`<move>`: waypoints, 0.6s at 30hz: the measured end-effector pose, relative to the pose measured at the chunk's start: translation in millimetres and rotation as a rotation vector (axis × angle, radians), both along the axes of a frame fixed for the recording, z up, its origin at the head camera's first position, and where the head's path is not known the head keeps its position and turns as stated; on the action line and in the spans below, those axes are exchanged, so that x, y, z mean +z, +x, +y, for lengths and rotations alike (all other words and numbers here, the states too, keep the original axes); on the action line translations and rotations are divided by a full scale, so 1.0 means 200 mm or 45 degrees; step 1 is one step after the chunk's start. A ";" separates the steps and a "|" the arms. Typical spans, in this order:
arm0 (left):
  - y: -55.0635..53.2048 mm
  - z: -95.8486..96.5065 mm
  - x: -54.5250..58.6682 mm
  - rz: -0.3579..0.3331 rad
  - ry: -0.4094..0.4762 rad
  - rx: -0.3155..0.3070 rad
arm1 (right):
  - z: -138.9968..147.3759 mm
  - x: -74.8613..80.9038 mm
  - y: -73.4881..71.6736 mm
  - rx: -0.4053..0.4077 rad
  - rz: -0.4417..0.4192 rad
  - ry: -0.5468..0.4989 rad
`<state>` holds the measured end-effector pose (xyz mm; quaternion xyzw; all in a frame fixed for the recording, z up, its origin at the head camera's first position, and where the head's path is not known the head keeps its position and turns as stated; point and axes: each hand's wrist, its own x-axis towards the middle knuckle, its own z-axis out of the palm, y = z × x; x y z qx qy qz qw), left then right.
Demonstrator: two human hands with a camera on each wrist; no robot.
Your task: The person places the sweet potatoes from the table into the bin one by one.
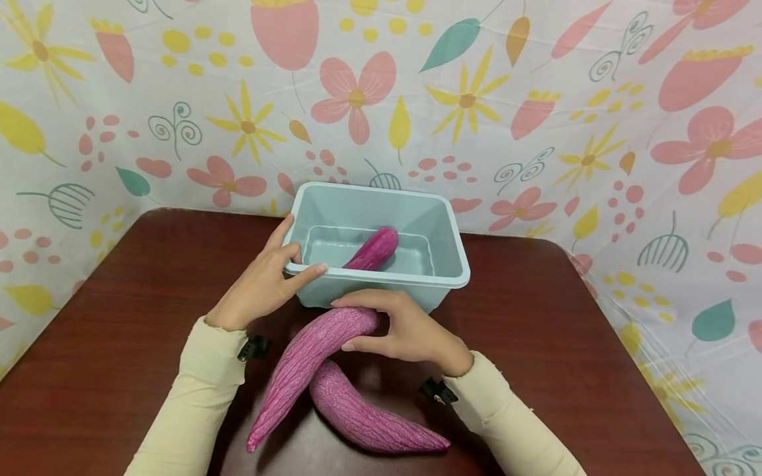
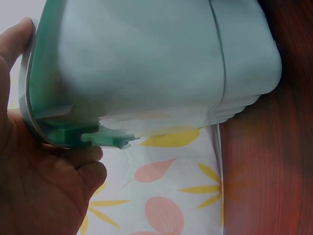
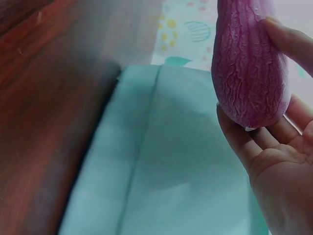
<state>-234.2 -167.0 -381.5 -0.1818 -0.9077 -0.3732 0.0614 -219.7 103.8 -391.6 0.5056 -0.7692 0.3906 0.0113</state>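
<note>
In the head view, a light blue plastic tub (image 1: 381, 279) stands tilted toward me. My left hand (image 1: 262, 277) grips its left front corner, thumb over the front rim and fingers along the left side; the left wrist view shows the tub's wall (image 2: 146, 58) close up. Just in front of the tub, my right hand (image 1: 411, 330) holds the thick upper end of a long, curved, wrinkled purple vegetable (image 1: 309, 350) between thumb and fingers. That blunt end (image 3: 250, 73) fills the upper right wrist view. A similar purple vegetable (image 1: 375, 420) lies below, partly overlapped by the held one.
Inside the tub lies another purple vegetable (image 1: 378, 248), its lower end hidden by the front wall. Everything rests on a dark red-brown wooden table (image 1: 536, 344). A flower-printed cloth (image 1: 524, 73) hangs behind the table's back edge.
</note>
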 end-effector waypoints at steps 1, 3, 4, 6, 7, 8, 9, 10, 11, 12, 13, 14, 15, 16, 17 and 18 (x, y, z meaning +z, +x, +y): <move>0.00 0.00 0.00 0.000 -0.001 0.000 | 0.00 0.01 0.00 0.001 -0.002 -0.012; 0.00 0.00 0.00 0.008 -0.004 -0.001 | 0.01 0.03 0.01 -0.007 0.002 -0.030; 0.00 0.00 0.00 0.013 -0.006 -0.001 | 0.01 0.04 0.01 -0.013 0.002 -0.037; 0.00 -0.01 0.00 0.023 -0.009 0.004 | 0.02 0.06 0.01 -0.026 -0.005 -0.050; 0.00 -0.01 0.00 0.024 -0.009 0.006 | 0.02 0.07 0.01 -0.031 -0.012 -0.053; 0.00 -0.01 0.00 0.026 -0.011 0.007 | 0.02 0.07 0.01 -0.034 -0.015 -0.055; 0.00 -0.01 0.00 0.026 -0.010 0.009 | 0.02 0.08 0.02 -0.037 -0.021 -0.055; 0.00 -0.01 -0.01 0.026 -0.009 0.009 | 0.02 0.09 0.02 -0.040 -0.028 -0.054; 0.00 -0.01 -0.01 0.025 -0.007 0.009 | 0.03 0.09 0.02 -0.040 -0.035 -0.056; 0.00 -0.01 -0.01 0.026 -0.004 0.008 | 0.03 0.10 0.02 -0.040 -0.038 -0.059; 0.01 0.00 -0.01 0.027 -0.003 0.006 | 0.04 0.11 0.02 -0.040 -0.045 -0.063; 0.01 0.00 0.00 0.029 -0.002 0.005 | 0.04 0.11 0.02 -0.039 -0.045 -0.074; 0.01 0.00 0.00 0.030 -0.001 0.006 | 0.05 0.12 0.02 -0.042 -0.047 -0.085; 0.01 0.00 0.00 0.031 -0.002 0.007 | 0.05 0.13 0.02 -0.045 -0.051 -0.098; 0.01 0.00 0.00 0.030 -0.004 0.008 | 0.06 0.14 0.02 -0.047 -0.051 -0.118; 0.00 0.00 0.00 0.031 -0.007 0.010 | 0.06 0.15 0.02 -0.055 -0.049 -0.134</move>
